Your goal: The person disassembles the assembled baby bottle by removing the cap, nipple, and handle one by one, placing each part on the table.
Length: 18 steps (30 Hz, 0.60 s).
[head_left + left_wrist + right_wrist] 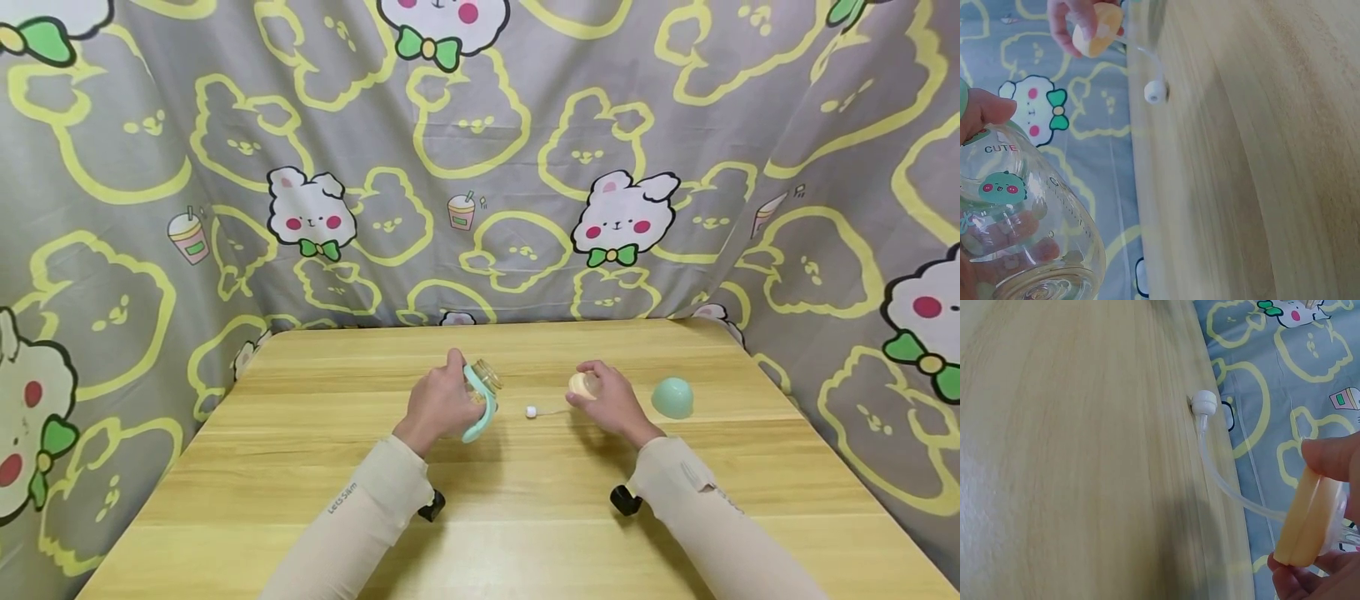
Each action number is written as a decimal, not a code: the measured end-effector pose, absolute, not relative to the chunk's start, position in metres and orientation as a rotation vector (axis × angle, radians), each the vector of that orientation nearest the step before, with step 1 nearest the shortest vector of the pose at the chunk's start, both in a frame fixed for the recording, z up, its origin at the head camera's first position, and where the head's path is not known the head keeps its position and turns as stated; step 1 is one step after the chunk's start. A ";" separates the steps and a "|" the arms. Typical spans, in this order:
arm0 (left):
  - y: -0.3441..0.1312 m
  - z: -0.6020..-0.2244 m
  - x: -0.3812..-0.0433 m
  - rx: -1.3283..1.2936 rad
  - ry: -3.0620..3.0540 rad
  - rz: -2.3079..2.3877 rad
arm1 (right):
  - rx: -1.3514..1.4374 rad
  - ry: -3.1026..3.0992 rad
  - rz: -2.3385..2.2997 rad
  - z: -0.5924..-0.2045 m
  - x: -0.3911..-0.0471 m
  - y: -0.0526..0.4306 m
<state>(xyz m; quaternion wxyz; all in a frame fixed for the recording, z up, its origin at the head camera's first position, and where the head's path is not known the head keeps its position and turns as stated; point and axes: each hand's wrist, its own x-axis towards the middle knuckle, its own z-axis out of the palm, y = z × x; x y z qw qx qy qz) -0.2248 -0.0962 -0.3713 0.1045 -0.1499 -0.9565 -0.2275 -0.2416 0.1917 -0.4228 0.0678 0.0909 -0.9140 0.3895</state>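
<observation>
My left hand (438,400) grips a clear baby bottle (1047,219) that has a mint-green handle (480,421). The bottle is tilted, and its uncapped neck (489,375) leans to the right. In my right hand (613,402) is the cream-yellow bottle collar (1307,519), pinched between thumb and fingers. A clear straw (1222,484) runs from the collar's underside to a white weight (1204,402) at its end. That weight hangs at or just above the tabletop, between both hands; contact cannot be told. The collar and the bottle are apart.
A mint-green dome cap (672,398) stands on the wooden table (525,550), just right of my right hand. Behind the table and along both sides hangs a grey patterned curtain (480,250). Black wrist cameras (625,500) sit under the sleeves.
</observation>
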 end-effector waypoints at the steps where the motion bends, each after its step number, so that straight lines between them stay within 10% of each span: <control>1: -0.096 -0.372 -0.225 -0.441 -2.822 -0.673 | 0.273 -2.759 1.166 -0.423 -0.242 0.192; 18: -0.096 -0.375 -0.227 -0.446 -2.780 -0.646 | 0.258 -2.814 1.090 -0.429 -0.245 0.195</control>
